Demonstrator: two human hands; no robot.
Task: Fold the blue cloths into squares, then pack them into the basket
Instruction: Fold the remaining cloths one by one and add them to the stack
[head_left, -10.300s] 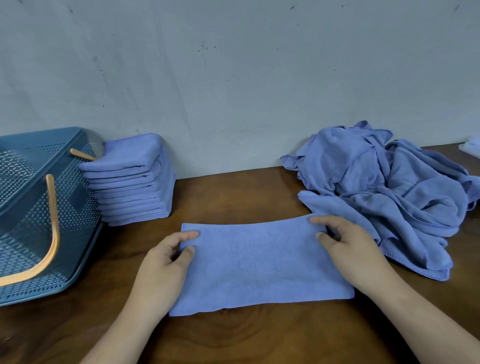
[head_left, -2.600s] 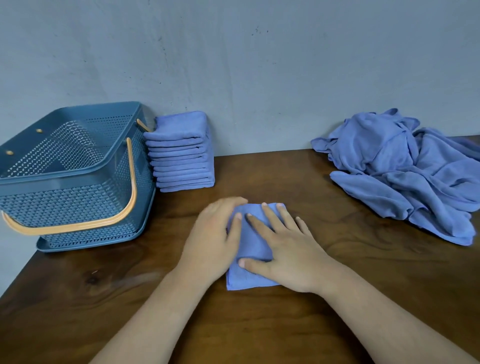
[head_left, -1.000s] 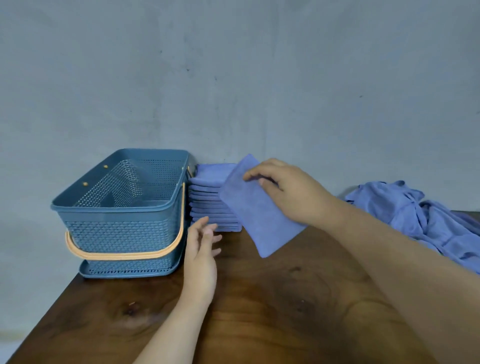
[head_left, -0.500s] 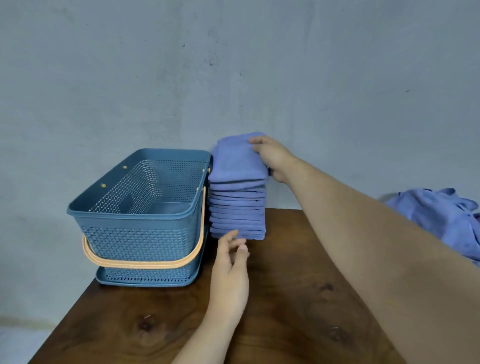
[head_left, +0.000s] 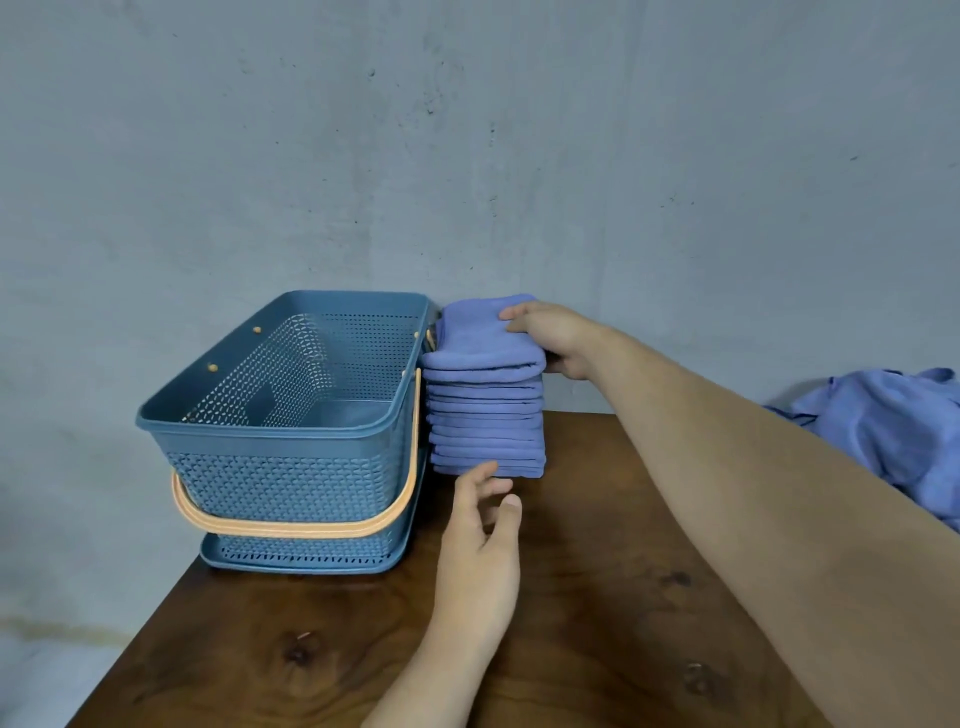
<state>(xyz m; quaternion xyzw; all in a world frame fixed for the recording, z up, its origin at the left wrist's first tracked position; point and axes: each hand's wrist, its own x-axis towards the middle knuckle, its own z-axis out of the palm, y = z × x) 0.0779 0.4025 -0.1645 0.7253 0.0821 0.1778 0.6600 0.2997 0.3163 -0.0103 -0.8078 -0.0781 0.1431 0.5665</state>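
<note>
Desk (head_left: 597, 613) is carrying basket (head_left: 260, 423) with folded stack (head_left: 488, 431) sitting just beside it for easy packing, right hand (head_left: 558, 338) is pinching top cloth (head_left: 478, 348), fingers over, thumb at edge, probably squaring it, left hand (head_left: 480, 566) is hovering loosely spread by the stack base.

Plain indoor room, kind unclear: bare grey wall (head_left: 519, 156), dark wooden table (head_left: 597, 597).

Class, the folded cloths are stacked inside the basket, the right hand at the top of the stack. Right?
No. The head view shows the stack on the table beside the basket, not inside it. The right hand is at its top.
</note>
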